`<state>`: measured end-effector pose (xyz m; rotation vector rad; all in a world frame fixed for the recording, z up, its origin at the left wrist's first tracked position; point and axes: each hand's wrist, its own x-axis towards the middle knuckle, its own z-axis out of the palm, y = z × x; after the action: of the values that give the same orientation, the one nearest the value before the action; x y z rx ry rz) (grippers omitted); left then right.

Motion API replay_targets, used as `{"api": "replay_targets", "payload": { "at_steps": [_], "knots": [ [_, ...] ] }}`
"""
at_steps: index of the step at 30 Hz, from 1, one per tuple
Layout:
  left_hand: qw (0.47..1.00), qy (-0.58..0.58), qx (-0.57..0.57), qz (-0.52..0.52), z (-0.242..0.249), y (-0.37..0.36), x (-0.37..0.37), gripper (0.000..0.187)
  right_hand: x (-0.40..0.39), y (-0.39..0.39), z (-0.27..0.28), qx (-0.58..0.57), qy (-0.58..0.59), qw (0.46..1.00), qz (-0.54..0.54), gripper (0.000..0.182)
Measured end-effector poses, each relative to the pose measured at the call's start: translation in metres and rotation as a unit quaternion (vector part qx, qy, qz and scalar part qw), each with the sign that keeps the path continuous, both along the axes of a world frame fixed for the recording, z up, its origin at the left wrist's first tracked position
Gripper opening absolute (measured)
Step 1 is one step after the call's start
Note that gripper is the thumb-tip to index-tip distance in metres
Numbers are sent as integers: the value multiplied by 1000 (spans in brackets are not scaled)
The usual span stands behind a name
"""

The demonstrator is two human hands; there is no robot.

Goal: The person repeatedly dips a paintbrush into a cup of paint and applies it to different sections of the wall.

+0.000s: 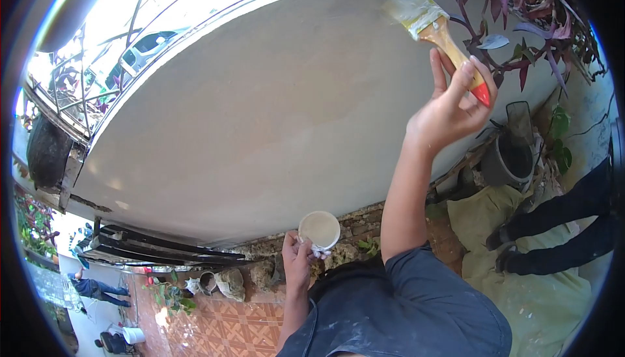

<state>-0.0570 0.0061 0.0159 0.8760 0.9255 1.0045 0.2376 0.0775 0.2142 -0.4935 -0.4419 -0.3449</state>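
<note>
Two closed grips: my right hand point(449, 113) clamps the brush point(428, 22) for even strokes, my left hand point(297, 260) clasps the cup point(319, 230), best level.

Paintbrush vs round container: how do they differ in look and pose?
Shape: paintbrush is long, with a wooden, red-tipped handle; round container is squat.
Pose: paintbrush slants, bristles up and left; round container shows its open mouth to camera.
Hold: paintbrush in right hand, round container in left hand.
Shared: both carry pale material.
</note>
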Motion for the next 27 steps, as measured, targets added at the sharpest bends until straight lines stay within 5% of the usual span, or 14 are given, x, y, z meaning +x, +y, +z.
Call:
{"api": "replay_targets", "payload": {
  "at_steps": [3, 9, 20, 23, 26, 27],
  "knots": [
    [1000, 14, -4, -2, 1, 1, 1, 10, -19, -11, 1, -13, -21, 999, 30, 25],
    [999, 20, 4, -42, -2, 5, 6, 11, -36, 4, 3, -85, -220, 933, 272, 18],
    [999, 30, 6, -10, -4, -1, 3, 14, 77, -13, -7, -124, -125, 977, -122, 18],
    [1000, 25, 1, -5, -7, 0, 3, 13, 57, -8, -15, -108, -195, 956, -189, 17],
    [999, 23, -3, -22, -2, 0, 9, 12, 13, 0, -22, -228, -300, 888, -266, 17],
    [999, 25, -1, -32, -1, 1, 12, 12, -5, 5, -24, -219, -321, 893, -226, 16]
  ]
}}
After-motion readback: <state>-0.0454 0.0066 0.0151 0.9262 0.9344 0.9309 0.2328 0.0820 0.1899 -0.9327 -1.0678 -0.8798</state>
